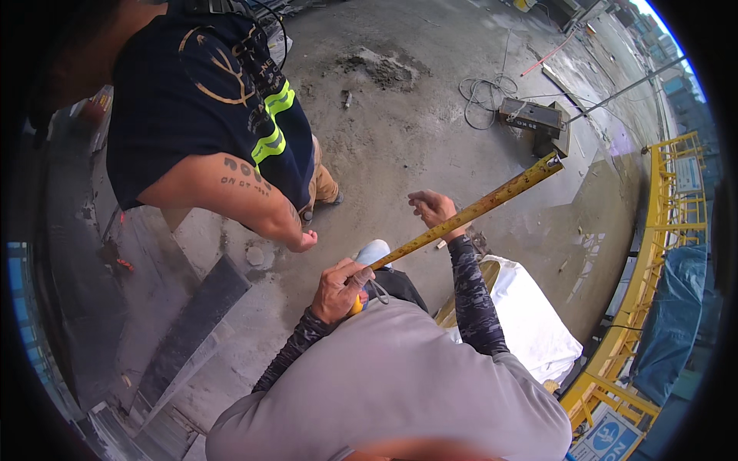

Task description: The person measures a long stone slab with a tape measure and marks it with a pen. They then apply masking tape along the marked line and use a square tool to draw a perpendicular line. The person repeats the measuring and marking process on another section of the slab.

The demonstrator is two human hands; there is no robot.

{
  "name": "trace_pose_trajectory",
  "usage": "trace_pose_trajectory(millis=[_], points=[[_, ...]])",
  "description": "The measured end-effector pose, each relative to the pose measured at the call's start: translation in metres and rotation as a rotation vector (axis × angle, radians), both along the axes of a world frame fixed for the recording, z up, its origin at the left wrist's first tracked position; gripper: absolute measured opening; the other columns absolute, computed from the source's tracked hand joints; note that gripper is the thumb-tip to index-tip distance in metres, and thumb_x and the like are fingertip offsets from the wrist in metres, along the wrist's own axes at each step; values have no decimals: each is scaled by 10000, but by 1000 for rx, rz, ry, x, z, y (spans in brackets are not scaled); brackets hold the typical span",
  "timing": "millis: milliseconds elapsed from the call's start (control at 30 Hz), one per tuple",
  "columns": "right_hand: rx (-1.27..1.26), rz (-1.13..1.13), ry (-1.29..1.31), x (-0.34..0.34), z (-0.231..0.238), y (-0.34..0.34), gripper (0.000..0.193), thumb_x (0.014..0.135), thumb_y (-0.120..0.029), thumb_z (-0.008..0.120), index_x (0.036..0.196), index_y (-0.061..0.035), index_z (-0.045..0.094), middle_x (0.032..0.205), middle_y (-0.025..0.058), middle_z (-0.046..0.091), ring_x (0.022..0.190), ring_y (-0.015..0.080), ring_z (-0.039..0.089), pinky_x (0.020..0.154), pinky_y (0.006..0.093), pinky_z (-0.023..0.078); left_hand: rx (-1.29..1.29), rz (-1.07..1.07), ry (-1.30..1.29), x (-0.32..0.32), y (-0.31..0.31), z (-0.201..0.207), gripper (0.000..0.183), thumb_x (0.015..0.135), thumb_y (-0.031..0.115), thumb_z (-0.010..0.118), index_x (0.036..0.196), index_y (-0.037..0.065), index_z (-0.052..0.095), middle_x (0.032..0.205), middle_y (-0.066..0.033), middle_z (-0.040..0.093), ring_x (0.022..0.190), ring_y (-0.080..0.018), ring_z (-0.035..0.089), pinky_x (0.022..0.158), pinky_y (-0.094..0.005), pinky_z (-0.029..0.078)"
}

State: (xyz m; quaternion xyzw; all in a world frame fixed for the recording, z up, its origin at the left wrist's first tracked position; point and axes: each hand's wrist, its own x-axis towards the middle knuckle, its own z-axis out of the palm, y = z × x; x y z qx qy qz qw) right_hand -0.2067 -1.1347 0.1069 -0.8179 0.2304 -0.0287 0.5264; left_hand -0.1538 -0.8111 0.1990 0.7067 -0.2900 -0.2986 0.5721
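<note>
My left hand (338, 290) is closed round a tape measure. Part of its orange-yellow case and a grey wrist loop (378, 291) show below the fingers. From that hand the worn yellow blade (500, 194) runs out stiffly to the upper right, its metal end hook in the air near a dark steel box. My right hand (433, 209) is just beyond the middle of the blade, its fingers loosely bent and apart, holding nothing that I can see. The blade crosses in front of its wrist; whether they touch I cannot tell.
A co-worker (207, 115) in a dark shirt with reflective stripes stands close on the left. A white sack (530, 315) lies to my right, near yellow railing (653, 253). The steel box (530, 115) and coiled cable (484, 100) lie ahead on wet concrete; dark panels (192, 326) lie left.
</note>
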Motion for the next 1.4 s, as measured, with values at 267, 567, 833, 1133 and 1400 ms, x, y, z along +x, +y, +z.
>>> trace_pose_trajectory(millis=[267,567,833,1133,1400], points=[[94,119,-57,197,-38,-183,268,1055,-149,609,1242,0,731,1050,89,791,866,161,753,742,313,599,-41,106,93,124,-172,-38,467,1119,447,593,1017,24,763,855,-61,636,710,-129,716,655,-295,548],[263,-290,531,233,-197,-389,310,994,-153,570,1219,-32,745,1002,126,789,783,219,750,654,363,619,-138,411,-11,333,-301,-8,405,1127,400,598,1015,54,777,871,-34,660,752,-97,609,692,-284,487],[546,-216,1153,334,-283,-386,262,1046,-222,562,1157,-52,729,921,105,764,736,258,730,674,415,609,-259,674,168,550,-326,-2,412,1124,411,603,1022,54,780,853,-19,628,750,-93,599,689,-291,492],[11,225,1062,875,-304,-494,272,1063,-163,496,1013,-19,721,809,126,759,578,255,719,493,433,602,-17,1017,-74,820,-288,15,377,1140,350,588,1051,33,771,771,0,583,693,-60,567,647,-263,480],[132,473,120,1449,-125,-294,323,1008,-179,575,1259,-32,714,1018,91,776,774,181,736,666,327,608,-97,1458,197,959,-219,14,360,1155,331,555,1135,31,752,794,54,518,670,-28,527,606,-228,453]])
